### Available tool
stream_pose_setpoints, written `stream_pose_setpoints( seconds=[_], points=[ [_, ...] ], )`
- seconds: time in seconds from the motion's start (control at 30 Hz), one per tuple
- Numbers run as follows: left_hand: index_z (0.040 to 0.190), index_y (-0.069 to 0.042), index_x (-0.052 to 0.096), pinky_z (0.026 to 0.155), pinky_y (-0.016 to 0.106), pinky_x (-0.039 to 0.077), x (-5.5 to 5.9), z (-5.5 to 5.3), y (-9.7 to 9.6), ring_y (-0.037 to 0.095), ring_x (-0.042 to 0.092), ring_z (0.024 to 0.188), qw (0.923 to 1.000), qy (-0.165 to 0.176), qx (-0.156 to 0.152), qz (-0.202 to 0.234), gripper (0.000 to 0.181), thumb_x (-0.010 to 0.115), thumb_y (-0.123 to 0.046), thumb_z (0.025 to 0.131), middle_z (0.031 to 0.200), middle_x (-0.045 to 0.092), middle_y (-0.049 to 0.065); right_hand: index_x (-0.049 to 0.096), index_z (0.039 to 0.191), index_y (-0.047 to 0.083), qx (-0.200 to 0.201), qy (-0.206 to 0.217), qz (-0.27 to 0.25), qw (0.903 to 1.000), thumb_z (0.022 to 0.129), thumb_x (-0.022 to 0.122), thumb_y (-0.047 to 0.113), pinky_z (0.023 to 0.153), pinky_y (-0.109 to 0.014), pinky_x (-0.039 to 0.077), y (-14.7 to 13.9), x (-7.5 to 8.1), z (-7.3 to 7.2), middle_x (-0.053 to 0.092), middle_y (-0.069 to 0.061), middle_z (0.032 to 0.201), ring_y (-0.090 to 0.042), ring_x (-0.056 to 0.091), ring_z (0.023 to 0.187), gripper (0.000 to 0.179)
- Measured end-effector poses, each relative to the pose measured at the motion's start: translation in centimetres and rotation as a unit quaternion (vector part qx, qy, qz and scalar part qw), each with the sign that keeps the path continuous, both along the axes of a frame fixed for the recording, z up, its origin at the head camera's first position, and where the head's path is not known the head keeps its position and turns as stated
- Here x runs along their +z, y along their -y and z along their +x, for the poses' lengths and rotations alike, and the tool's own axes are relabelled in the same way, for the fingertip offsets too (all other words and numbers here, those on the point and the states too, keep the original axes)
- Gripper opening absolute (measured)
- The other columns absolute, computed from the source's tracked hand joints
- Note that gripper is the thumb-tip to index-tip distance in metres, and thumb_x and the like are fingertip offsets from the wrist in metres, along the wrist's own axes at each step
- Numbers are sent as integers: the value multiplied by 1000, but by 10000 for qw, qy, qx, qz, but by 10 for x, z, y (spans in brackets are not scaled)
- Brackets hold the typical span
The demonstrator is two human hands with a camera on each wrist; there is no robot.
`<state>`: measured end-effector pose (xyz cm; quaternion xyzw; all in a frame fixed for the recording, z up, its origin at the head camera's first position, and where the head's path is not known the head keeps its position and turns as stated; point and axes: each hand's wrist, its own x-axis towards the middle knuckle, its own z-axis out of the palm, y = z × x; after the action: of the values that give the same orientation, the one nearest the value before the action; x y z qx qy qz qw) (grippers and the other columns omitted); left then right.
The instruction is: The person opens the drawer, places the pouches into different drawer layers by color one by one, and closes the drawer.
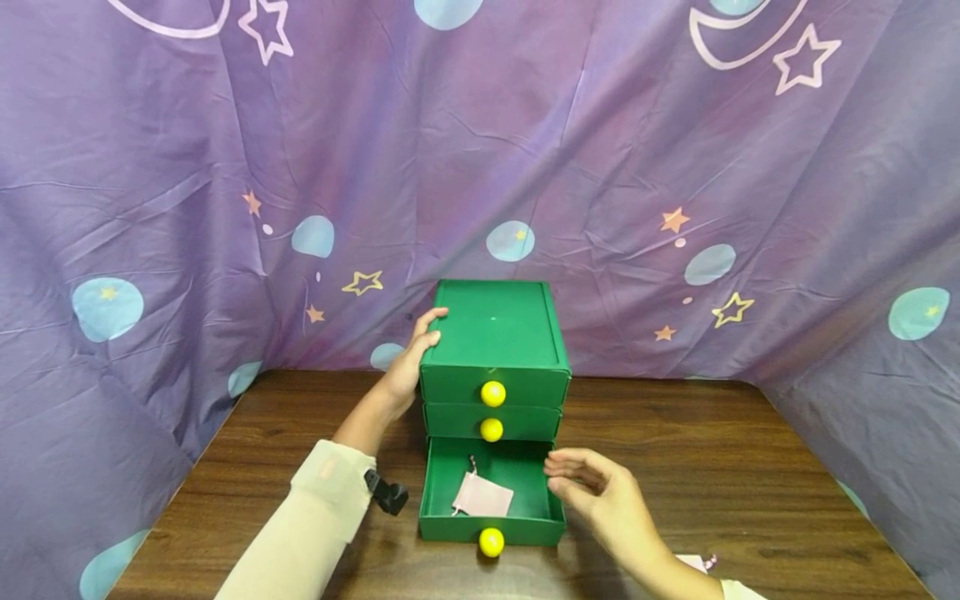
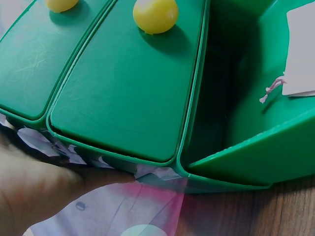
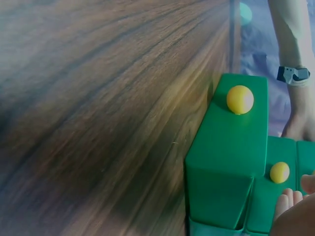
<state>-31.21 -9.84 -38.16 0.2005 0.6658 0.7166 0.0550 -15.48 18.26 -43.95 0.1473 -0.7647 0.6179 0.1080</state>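
A green cabinet of three stacked drawers [image 1: 495,333] stands on the table, each drawer with a yellow ball knob. Its bottom drawer [image 1: 450,529] is pulled out, and a pale pink drawstring pouch [image 1: 483,497] lies inside, towards the front left. My left hand [image 1: 411,360] rests against the cabinet's left side, fingertips by the top edge; in the left wrist view the thumb [image 2: 106,178] lies along the side wall. Over the drawer's right wall hovers my right hand [image 1: 609,500], its fingers loosely bent with nothing held between them.
Another pale pouch [image 1: 692,562] with a purplish cord lies on the wooden table [image 1: 712,467], partly hidden behind the right forearm. A purple curtain [image 1: 630,150] with stars and moons hangs behind and at both sides.
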Motion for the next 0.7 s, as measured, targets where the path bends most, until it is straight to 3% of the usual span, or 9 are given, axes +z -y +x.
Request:
stream_pose_setpoints(
  seconds=[0.33, 0.7],
  points=[
    [161, -20, 20, 116, 49, 24, 0, 0, 0, 35, 32, 139, 10000, 2, -60, -26, 55, 26, -24, 107, 165, 18, 18, 67, 117, -11, -231, -177, 114, 9995, 87, 76, -5, 86, -22, 56, -13, 1, 10, 77, -7, 103, -13, 73, 97, 32],
    [161, -20, 19, 116, 50, 25, 0, 0, 1, 36, 34, 138, 10000, 32, -49, -48, 55, 26, -26, 107, 164, 20, 19, 67, 119, -6, -352, -89, 255, 9990, 89, 74, -3, 86, -22, 56, -33, 0, 19, 77, 0, 108, -12, 73, 100, 31]
  ],
)
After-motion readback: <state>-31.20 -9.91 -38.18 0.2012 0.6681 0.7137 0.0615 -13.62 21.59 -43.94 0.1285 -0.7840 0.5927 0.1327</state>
